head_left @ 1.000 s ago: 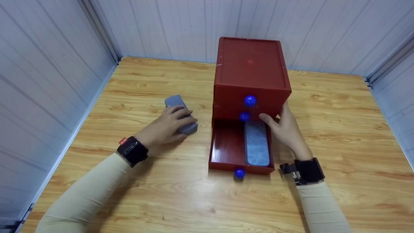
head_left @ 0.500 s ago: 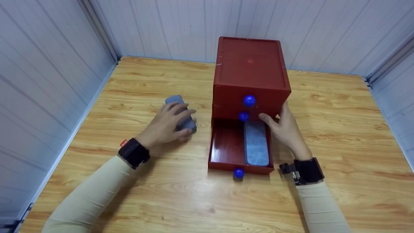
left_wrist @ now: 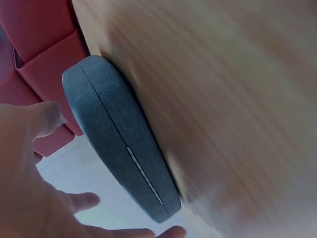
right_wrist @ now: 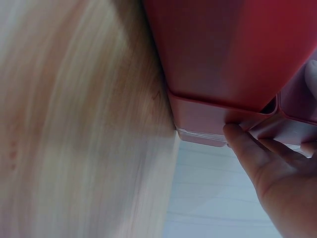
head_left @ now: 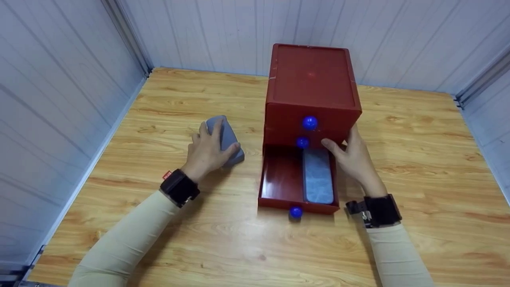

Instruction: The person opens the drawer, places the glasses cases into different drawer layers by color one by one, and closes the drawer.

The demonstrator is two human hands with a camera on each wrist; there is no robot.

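While the left hand (head_left: 211, 149) lies over the grey case (head_left: 226, 137) on the table (head_left: 167, 99), its fingers curl round the case's near end and its thumb sits on the right edge, so the grip is closed on it. The case lies just left of the red drawer box (head_left: 312, 85), apart from it, with its long axis running away from the person and leaning slightly left. In the left wrist view the case (left_wrist: 119, 148) looks tipped up on one long edge against the wood, though blur makes it hard to say whether it is clear of the surface.

The open bottom drawer (head_left: 281, 179) lies to the right of that hand, its long axis roughly parallel to the case. A second grey case (head_left: 317, 175) fills the drawer's right half; the left half is bare. The right hand (head_left: 352, 159) holds the box's lower right front corner, thumb on the front and fingers round the side, so the left hand is the nearer one to the loose case.
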